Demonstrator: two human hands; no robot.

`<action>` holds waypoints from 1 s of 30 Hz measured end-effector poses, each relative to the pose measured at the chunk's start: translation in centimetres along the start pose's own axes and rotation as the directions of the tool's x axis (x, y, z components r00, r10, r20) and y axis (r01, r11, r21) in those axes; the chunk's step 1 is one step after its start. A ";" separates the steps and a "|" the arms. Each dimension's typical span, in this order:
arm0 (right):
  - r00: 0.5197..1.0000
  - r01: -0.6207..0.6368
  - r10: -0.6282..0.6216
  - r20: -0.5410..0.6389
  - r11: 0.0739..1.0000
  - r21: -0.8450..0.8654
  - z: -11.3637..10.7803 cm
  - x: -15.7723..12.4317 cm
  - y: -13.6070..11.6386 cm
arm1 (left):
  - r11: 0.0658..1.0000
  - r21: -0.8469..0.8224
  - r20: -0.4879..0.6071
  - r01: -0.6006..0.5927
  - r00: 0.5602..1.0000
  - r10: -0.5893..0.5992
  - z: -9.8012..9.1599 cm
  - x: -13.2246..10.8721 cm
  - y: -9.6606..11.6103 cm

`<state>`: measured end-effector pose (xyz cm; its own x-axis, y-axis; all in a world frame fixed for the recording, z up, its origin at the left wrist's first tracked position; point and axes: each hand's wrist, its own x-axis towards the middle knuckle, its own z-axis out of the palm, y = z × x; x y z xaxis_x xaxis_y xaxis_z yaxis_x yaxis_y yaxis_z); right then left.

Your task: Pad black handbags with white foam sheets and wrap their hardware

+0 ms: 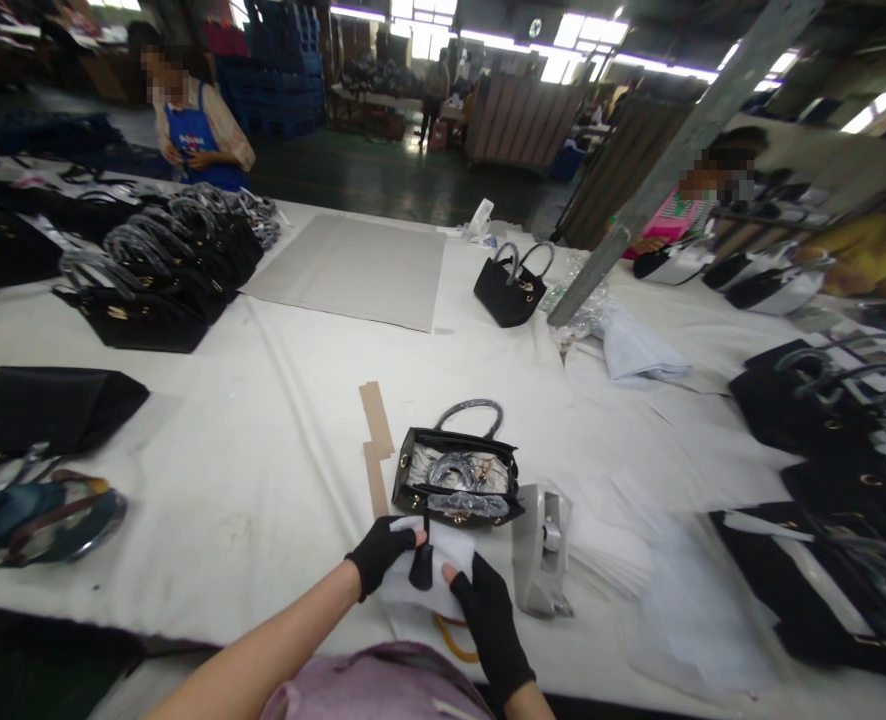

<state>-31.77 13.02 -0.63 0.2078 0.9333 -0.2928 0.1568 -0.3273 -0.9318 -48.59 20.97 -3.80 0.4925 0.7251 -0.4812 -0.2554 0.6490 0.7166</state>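
A black handbag (405, 490) stands unzipped in front of me, pale stuffing and a plastic-wrapped loop visible inside, one wrapped handle raised. Just on my side of it, a thin white wrapping sheet (450, 545) is spread between my hands. A small black leather tag (421, 568) lies against the sheet, its strap reaching up toward the bag. Gloved in black with bare fingertips, my left hand (383, 555) pinches the sheet's left edge beside the strap. My right hand (492, 620) has its thumb on the sheet's right side, the other fingers behind it.
Right of the bag stand a grey tape dispenser (542, 550) and a stack of white sheets (612, 550). Cardboard strips (377, 430) lie left of it. Black handbags (143, 310) crowd both sides. A slanted metal post (623, 230) rises at right. Co-workers (203, 130) are across the table.
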 end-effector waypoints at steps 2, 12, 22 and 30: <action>0.996 0.069 -0.076 -0.052 0.990 -0.122 0.2 -0.1 -0.5 | 0.999 0.025 -0.043 -0.041 0.998 0.042 0.2 0.0 -0.2; 0.987 0.150 -0.162 -0.020 0.950 -0.274 1.5 0.1 -0.3 | 0.997 -0.020 -0.033 -0.070 0.997 0.070 0.1 0.1 0.2; 0.976 0.202 -0.219 0.004 0.890 -0.408 3.8 0.0 1.0 | 0.972 0.121 -0.084 -0.202 0.974 0.213 1.2 -0.5 0.4; 0.952 0.307 -0.288 0.104 0.898 -0.315 3.2 -0.5 0.4 | 0.913 0.350 0.103 -0.210 0.977 0.185 0.9 -1.1 1.3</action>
<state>-34.95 12.89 -1.54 0.0519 0.9981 -0.0323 0.5083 -0.0542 -0.8595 -48.69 20.83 -1.88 0.5195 0.8054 -0.2855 -0.0454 0.3597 0.9320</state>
